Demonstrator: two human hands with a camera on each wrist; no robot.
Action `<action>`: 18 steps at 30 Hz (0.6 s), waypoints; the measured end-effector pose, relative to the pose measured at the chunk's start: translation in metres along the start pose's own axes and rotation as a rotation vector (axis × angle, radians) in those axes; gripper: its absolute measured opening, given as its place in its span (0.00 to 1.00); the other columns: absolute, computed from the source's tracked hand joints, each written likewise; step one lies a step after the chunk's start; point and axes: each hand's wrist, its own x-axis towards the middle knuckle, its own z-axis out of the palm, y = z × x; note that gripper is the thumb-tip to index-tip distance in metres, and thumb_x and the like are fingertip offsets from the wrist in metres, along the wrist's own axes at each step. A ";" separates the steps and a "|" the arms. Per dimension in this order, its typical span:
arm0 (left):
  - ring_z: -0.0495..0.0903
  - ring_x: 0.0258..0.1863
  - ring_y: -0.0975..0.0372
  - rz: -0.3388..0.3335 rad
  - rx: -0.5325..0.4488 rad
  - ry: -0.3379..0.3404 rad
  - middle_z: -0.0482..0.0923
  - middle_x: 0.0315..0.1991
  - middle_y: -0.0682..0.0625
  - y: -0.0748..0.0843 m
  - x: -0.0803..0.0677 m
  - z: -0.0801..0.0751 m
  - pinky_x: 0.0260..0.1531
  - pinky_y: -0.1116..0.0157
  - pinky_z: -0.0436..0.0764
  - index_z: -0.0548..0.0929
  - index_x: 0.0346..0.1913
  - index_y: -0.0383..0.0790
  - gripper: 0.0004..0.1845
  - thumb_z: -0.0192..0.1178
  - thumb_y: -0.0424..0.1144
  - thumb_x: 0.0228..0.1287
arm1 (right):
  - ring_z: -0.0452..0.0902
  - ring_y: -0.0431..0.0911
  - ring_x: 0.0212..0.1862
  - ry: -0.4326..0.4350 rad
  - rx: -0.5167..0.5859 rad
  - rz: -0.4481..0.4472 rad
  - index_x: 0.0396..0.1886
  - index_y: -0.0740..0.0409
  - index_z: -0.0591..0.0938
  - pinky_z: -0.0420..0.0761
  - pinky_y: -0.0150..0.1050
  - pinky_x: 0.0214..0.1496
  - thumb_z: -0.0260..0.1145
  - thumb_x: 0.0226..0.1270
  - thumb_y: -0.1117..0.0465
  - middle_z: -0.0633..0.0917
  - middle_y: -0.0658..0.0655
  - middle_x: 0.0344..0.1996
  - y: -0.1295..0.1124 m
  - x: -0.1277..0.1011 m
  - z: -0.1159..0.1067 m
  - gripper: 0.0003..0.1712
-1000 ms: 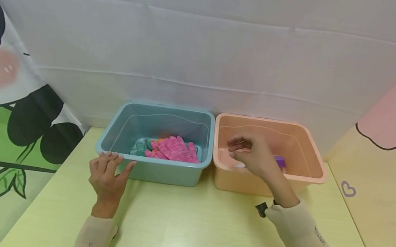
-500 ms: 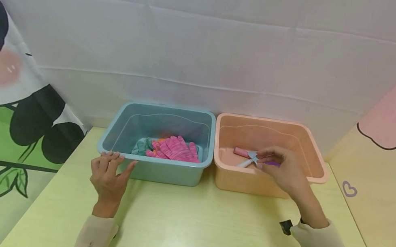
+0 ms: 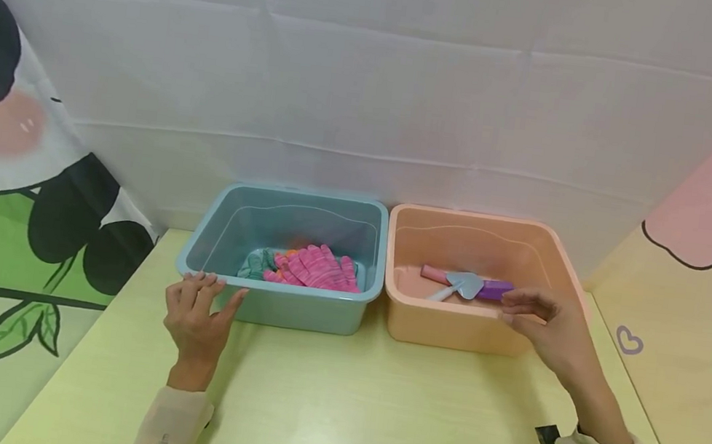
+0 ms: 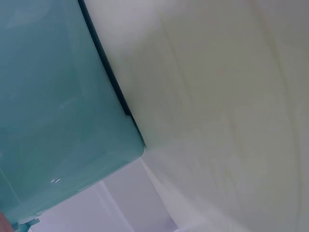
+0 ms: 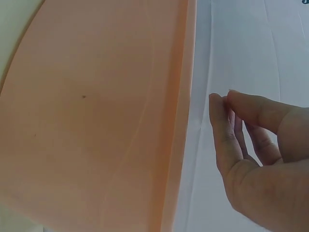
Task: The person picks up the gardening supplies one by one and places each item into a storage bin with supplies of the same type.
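I see the right hand (image 3: 548, 328) at the near right rim of the orange bin (image 3: 449, 331), fingers loosely curled and holding nothing; in the right wrist view the fingertips (image 5: 219, 104) sit close together, just beside the bin's outer wall. Whether the hand touches the rim I cannot tell from the head view. Inside the orange bin lie a pale blue heart-shaped scoop (image 3: 464, 285), a purple block (image 3: 496, 289) and a pink stick (image 3: 434, 273), all touching or nearly so. The left hand (image 3: 196, 317) rests with relaxed, spread fingers against the near left corner of the blue bin (image 3: 293, 310), gripping nothing. The blue bin holds pink gloves (image 3: 314, 268) and a teal cloth (image 3: 254, 263). Both bins stand side by side on the yellow-green desk (image 3: 360, 413).
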 end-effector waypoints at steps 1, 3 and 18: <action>0.79 0.37 0.39 0.001 0.001 0.000 0.85 0.35 0.36 0.000 0.000 0.000 0.68 0.75 0.69 0.88 0.35 0.30 0.34 0.68 0.65 0.66 | 0.86 0.31 0.40 0.005 -0.001 0.009 0.49 0.73 0.85 0.84 0.24 0.42 0.74 0.65 0.76 0.91 0.43 0.36 0.001 -0.002 -0.002 0.14; 0.79 0.37 0.39 0.001 0.001 0.000 0.85 0.35 0.36 -0.001 0.000 0.000 0.68 0.75 0.69 0.87 0.34 0.30 0.34 0.68 0.65 0.67 | 0.86 0.30 0.41 0.018 -0.021 0.017 0.50 0.73 0.86 0.83 0.23 0.42 0.75 0.65 0.75 0.91 0.43 0.37 0.004 -0.006 -0.005 0.14; 0.79 0.37 0.39 0.005 -0.002 -0.007 0.85 0.36 0.36 0.000 0.000 -0.001 0.69 0.75 0.69 0.88 0.35 0.30 0.34 0.67 0.65 0.68 | 0.84 0.25 0.44 0.093 -0.058 0.116 0.54 0.71 0.84 0.76 0.16 0.49 0.75 0.67 0.71 0.89 0.33 0.40 0.028 -0.031 -0.033 0.17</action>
